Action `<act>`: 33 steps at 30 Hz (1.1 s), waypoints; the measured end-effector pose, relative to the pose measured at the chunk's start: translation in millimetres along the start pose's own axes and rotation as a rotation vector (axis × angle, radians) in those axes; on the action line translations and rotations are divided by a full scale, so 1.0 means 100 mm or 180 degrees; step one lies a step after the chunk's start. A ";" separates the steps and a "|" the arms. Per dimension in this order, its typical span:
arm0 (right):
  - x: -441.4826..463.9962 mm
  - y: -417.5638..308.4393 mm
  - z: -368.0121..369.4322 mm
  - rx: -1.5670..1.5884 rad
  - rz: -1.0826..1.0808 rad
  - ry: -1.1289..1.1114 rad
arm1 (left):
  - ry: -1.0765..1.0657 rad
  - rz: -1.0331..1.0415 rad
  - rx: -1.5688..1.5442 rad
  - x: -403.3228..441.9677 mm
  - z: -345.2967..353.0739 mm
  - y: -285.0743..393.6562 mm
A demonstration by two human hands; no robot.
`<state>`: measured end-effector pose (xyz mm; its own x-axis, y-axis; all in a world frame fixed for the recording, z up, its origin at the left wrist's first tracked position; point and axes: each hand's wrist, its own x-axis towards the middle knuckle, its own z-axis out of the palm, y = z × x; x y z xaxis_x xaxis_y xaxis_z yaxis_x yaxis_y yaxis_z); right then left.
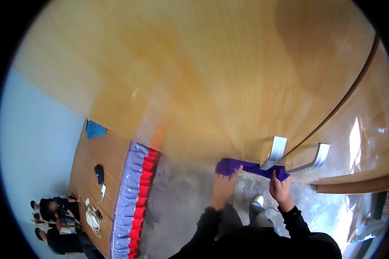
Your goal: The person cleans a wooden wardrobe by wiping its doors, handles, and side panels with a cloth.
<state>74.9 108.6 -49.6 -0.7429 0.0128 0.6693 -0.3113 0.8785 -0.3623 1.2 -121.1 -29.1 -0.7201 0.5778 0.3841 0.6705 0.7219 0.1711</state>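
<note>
A purple cloth (253, 167) stretches along the edge of a wooden cabinet door (229, 86), passing behind a silver handle (275, 152). My left hand (225, 184) lies on the cloth's bunched left end, with the fingers partly spread. At the cloth's right end, just below the handle, my right hand (282, 189) pinches the fabric between thumb and fingers. A second silver handle (317, 159) stands to the right of my right hand, across the dark gap between the doors.
A bed or platform with a brown surface (116, 151) and purple-and-red frill (136, 198) stands at the left. On it are a black cap (99, 173), a blue item (95, 129) and cables (93, 218). Two people (60, 241) sit beyond. Grey floor (173, 207) lies below.
</note>
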 end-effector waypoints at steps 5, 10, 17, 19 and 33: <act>0.24 -0.14 0.04 0.0284 0.0086 -0.0047 | 0.0263 -0.0522 0.0253 0.17 -0.14 -0.07; 0.38 -0.55 0.26 0.0768 0.0474 -0.0004 | 0.0428 -0.0476 0.0183 0.25 -0.45 -0.27; 0.67 -1.43 0.44 0.0850 0.0039 0.0459 | 0.1441 -0.0571 -0.0527 0.50 -1.23 -0.70; 0.84 -1.69 0.43 0.0820 -0.0008 0.0499 | 0.1439 -0.0493 -0.0611 0.59 -1.53 -0.87; 2.47 -2.36 1.20 -0.1274 0.0208 0.1900 | 0.1446 0.0090 0.0212 0.49 -2.10 -2.12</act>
<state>-106.1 -152.9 122.9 -0.2664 0.2296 0.9361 0.0488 0.9732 -0.2248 -138.9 -326.0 143.5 -0.5406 0.3828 0.7492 0.6650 0.7399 0.1018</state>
